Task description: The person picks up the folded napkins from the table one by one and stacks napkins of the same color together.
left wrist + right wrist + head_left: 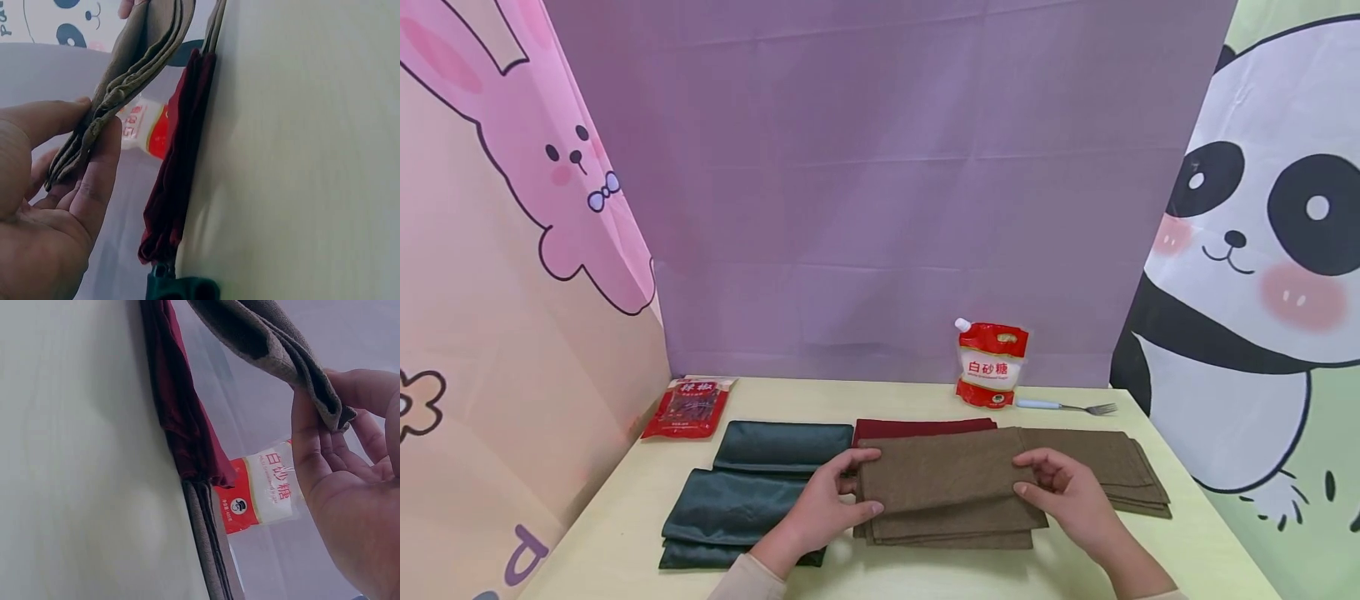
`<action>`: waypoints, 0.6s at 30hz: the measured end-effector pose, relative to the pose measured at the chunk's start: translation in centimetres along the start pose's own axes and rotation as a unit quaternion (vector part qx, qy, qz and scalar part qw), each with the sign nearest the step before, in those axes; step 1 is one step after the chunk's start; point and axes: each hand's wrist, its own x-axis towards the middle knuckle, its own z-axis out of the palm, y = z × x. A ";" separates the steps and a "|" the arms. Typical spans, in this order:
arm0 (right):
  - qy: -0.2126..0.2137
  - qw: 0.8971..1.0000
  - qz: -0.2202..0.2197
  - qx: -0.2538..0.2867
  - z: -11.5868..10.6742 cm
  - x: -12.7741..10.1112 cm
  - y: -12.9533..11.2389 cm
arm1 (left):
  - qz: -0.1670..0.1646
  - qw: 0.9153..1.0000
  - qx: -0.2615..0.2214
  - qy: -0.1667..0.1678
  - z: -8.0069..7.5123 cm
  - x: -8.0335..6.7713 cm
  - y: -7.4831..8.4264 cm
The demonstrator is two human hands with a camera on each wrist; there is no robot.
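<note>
Both hands, left [827, 506] and right [1067, 492], pinching folded brown cloth [946, 479] ends, lifted above table [1187, 533].

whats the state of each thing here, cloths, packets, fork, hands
folded brown cloth: lifted off the table, held at both ends
left hand: pinching its left end
right hand: pinching its right end
dark red cloth: folded, flat
dark green cloths: folded, flat
white sugar pouch: upright, capped
red snack packet: lying flat
fork: lying flat
</note>
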 end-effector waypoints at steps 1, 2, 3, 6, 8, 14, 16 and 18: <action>0.001 1.000 0.000 -0.003 -0.1 0.0 0.0 | 0.000 1.000 -0.005 -0.002 0.1 0.1 0.1; 0.003 1.000 -0.002 -0.007 -0.3 0.0 -0.1 | 0.000 1.000 -0.006 -0.001 0.3 0.2 0.2; 0.004 1.000 -0.003 -0.009 -0.4 0.0 -0.1 | -0.001 1.000 -0.003 0.000 0.4 0.3 0.3; 0.012 1.000 -0.011 -0.015 -0.9 -0.1 -0.2 | 0.002 1.000 0.009 0.003 0.8 0.6 0.6; 0.015 1.000 -0.018 -0.015 -1.2 -0.2 -0.2 | 0.003 1.000 0.024 0.005 1.0 0.9 0.7; 0.021 0.999 -0.044 0.001 -2.1 -0.4 0.0 | 0.009 1.000 0.023 0.005 1.7 1.8 1.2; 0.024 0.998 -0.051 0.006 -2.3 -0.5 0.1 | 0.010 1.000 0.006 0.003 2.0 2.1 1.4; 0.026 0.998 -0.057 0.009 -2.5 -0.5 0.1 | 0.011 1.000 -0.003 0.005 2.2 2.4 1.6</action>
